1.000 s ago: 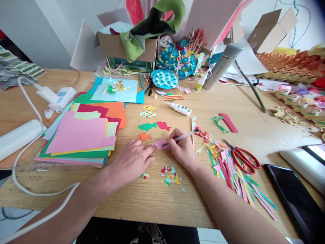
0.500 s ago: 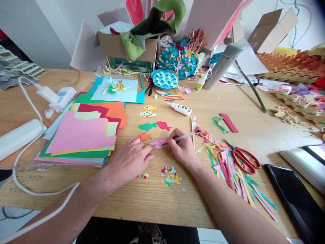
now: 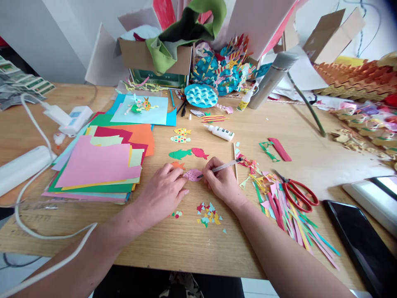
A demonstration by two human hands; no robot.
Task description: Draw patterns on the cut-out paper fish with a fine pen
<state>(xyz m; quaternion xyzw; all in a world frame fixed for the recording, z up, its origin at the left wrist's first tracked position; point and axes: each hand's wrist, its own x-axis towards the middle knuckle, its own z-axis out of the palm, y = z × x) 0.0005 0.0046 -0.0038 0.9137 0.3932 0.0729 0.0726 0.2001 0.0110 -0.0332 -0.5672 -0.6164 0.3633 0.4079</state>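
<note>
Centrally, a pink paper fish cutout speckled with dark dots (image 3: 192, 175) is laid flat on the brown wooden bench (image 3: 173, 248), between the hands. A slim clear-barrelled pen (image 3: 226, 166) is pinched in the fingers of the right hand (image 3: 221, 180), its tip set at the near end of the fish. The left hand (image 3: 164, 186) is rested at the opposite end, fingers bent and close together, thumb apart; contact with the paper is judged likely.

Risk: if held too lightly, the thin cutout could be dragged or creased by pen pressure. An orange paper fish (image 3: 179, 165) is partly covered by the left fingers and could be shifted with them. Small coloured paper triangles (image 3: 211, 215) could be scattered by the right forearm.

Rightward movement is limited by a thin wooden stick (image 3: 235, 151), loose multicoloured paper strips (image 3: 288, 211) and red-handled scissors (image 3: 299, 194). Bare wood is offered toward the front edge and right of the white plastic glue bottle (image 3: 221, 133).
</note>
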